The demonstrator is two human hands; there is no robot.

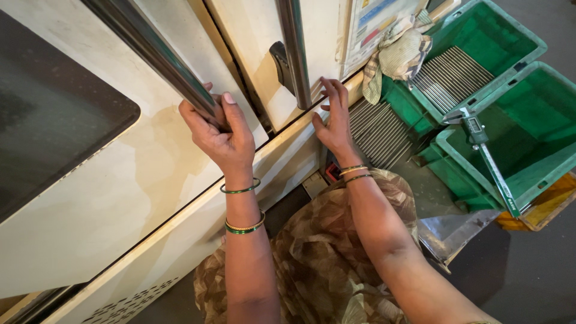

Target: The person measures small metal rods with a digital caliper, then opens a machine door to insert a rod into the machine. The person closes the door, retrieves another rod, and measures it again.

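My left hand (221, 133) is wrapped around the lower end of a long metal bar handle (157, 53) on the left cream-coloured machine door (120, 198), which has a dark window (54, 114). My right hand (333, 117) lies flat with fingers spread against the lower edge of the right door (255, 36), just beside its own metal bar handle (295, 48). Both wrists carry green and gold bangles.
To the right stand green plastic crates (528, 120); thin metal rods (450, 75) fill one and more rods (381, 129) lie beside it. A digital caliper (487, 153) rests across a crate rim. A checked cloth (399, 54) hangs from the machine. A yellow crate (546, 207) sits lower right.
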